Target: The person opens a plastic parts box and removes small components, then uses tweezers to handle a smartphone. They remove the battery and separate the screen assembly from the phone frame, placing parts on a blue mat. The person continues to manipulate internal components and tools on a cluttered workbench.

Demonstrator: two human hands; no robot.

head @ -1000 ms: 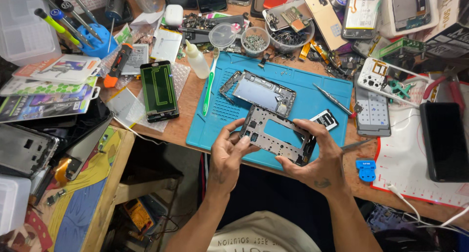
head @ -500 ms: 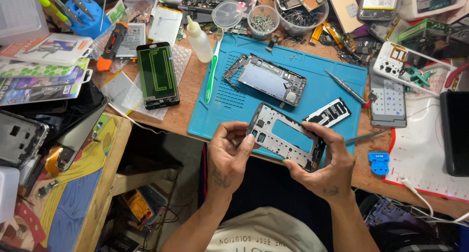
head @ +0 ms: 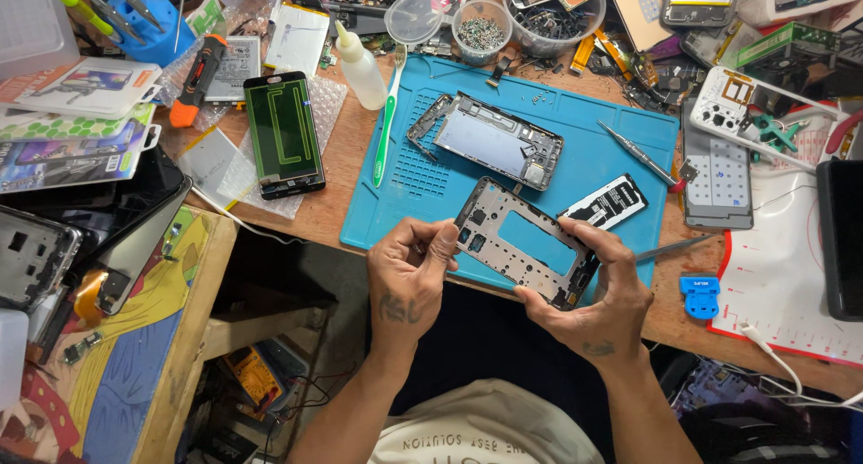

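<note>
Already separated, the grey phone mid-frame [head: 526, 245] sits gripped between both hands in the head view: the left hand [head: 409, 280] pinches its near corner, the right hand [head: 593, 293] clasps the opposite end. Just beyond the fingers, the opened phone body [head: 493, 140] lies on the blue mat [head: 395, 203], battery [head: 604, 203] out beside it; reassembly apparently remains.

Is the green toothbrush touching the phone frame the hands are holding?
Apart. The head view shows the green toothbrush lying at the blue mat's left edge, with bare mat between it and the phone frame.
</note>
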